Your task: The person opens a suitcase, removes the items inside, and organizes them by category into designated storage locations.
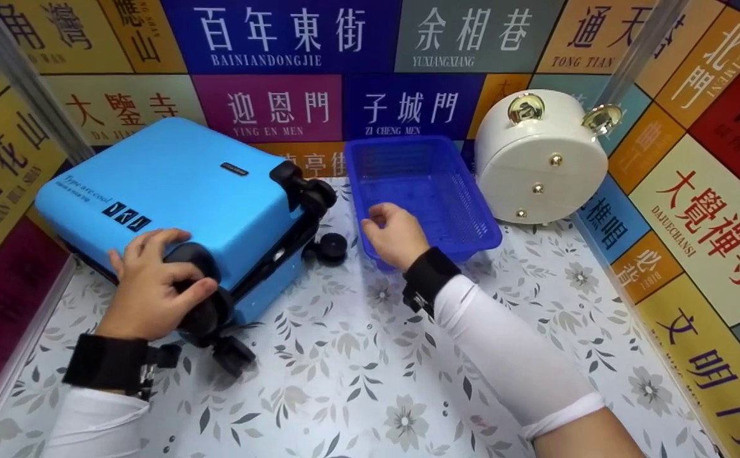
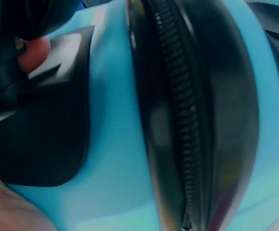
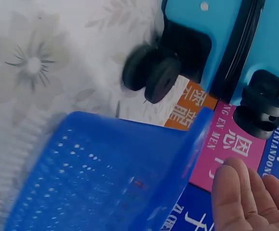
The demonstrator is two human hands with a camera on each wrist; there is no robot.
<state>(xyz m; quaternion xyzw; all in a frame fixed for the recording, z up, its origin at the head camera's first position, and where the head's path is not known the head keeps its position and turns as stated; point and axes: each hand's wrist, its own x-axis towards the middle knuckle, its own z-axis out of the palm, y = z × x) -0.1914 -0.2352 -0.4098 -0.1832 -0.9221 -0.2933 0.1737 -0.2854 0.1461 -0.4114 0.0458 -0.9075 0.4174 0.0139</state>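
Left hand (image 1: 150,280) is wrapped over a black wheel housing (image 1: 201,289) at the near corner of the blue suitcase (image 1: 172,191), fingers curled around it in a firm grip. The suitcase lies on its side on the left of the flowered table (image 1: 344,369), zipped closed; the left wrist view shows the black zipper (image 2: 178,120) running between the blue shell halves, a fingertip (image 2: 33,53) pressed against the black corner piece. Its other wheels (image 1: 309,191) stick out toward the middle of the table, one wheel (image 1: 330,247) down on the tabletop.

Over to the right hand (image 1: 392,235): it sits at the near left corner of the blue plastic basket (image 1: 452,210), fingers relaxed and loosely bent in the right wrist view, touching the rim but not clearly clamping it. The basket is perforated and holds nothing visible. It stands just beside the suitcase wheels.

Behind the basket, to the right, a white round case (image 1: 538,162) with gold fittings leans at the wall of coloured signs (image 1: 280,102).
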